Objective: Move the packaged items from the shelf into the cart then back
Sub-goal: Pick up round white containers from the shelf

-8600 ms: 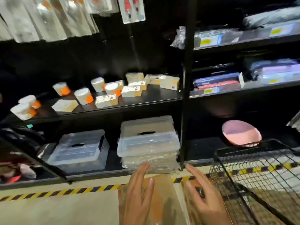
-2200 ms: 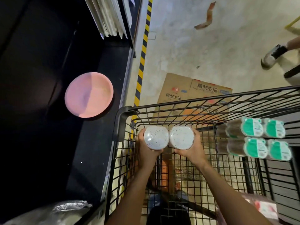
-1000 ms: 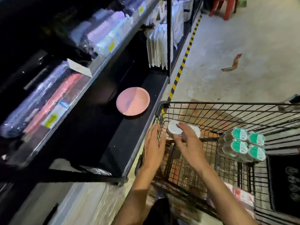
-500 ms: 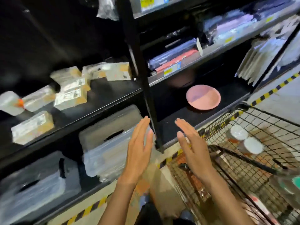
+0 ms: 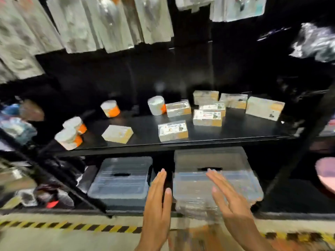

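Black shelf (image 5: 181,142) carries most of the stock, so the task looks far from done: many packs wait here, and the cart is out of view, so its load cannot be told. Both hands are empty. The left grip (image 5: 157,205) is released, fingers straight, palm turned inward; the right grip (image 5: 230,201) is released likewise, just beside it, both below the shelf edge and touching nothing.

Up and far left of the left grip lie two orange-banded tubs (image 5: 69,133), tipped over. Nearer, a flat box (image 5: 117,134) lies askew. Further back stand two more tubs (image 5: 110,108), well apart. Above the right grip sit labelled boxes (image 5: 173,130), several of them, loosely grouped toward the right.

Under the shelf, a clear lidded bin (image 5: 120,180) sits just left of the left grip; another clear bin (image 5: 213,174), on a stack, sits behind the right grip. Blur hides what either holds.

My guess: the next pick is a box or tub from above.
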